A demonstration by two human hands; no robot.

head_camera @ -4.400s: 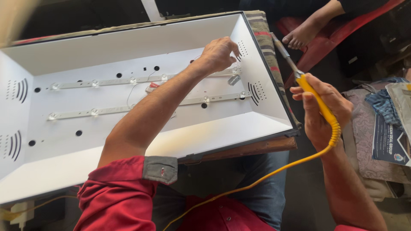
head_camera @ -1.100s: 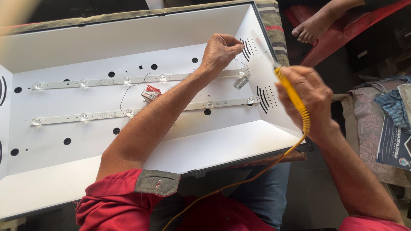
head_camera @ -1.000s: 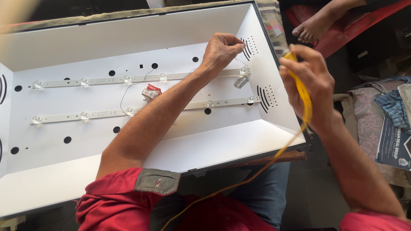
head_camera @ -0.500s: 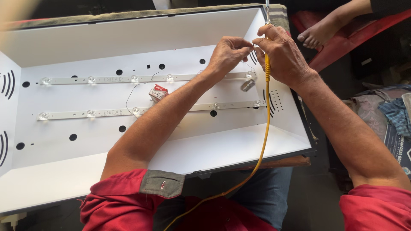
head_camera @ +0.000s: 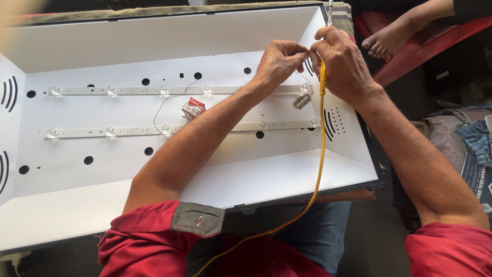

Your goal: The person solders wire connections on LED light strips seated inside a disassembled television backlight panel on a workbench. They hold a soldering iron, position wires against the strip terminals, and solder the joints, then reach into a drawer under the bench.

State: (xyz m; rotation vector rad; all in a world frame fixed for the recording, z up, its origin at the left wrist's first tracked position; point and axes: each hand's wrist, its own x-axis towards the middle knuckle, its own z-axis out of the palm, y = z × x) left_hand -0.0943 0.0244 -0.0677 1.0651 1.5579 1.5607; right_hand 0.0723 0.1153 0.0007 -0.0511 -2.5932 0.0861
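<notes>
Your left hand [head_camera: 279, 61] & right hand [head_camera: 343, 64] meet fingertip to fingertip over the far right corner of the white backlight tray [head_camera: 154, 38], which lies open-side up across your lap. Left hand: fingers pinched together on smth thin, prob. a fine wire, too small to tell for sure. Right hand: clenched round the yellow-handled soldering iron [head_camera: 323, 82], metal tip pointing up past the tray's far rim, yellow cord [head_camera: 320, 159] hanging down from the handle, over the tray's near wall & off btwn your knees. Just below the hands sits the right end of the upper LED strip [head_camera: 169, 90]; the lower LED strip [head_camera: 169, 128] runs parallel, nearer you. A small red & white packet [head_camera: 193, 107] lies btwn the two strips, near mid-tray, w/ a thin dark wire [head_camera: 169, 100] curling beside it. A small grey metal piece [head_camera: 302, 101] rests just under the upper strip's right end. Another person's bare foot [head_camera: 384, 41] shows beyond the tray, top right, on red fabric.
</notes>
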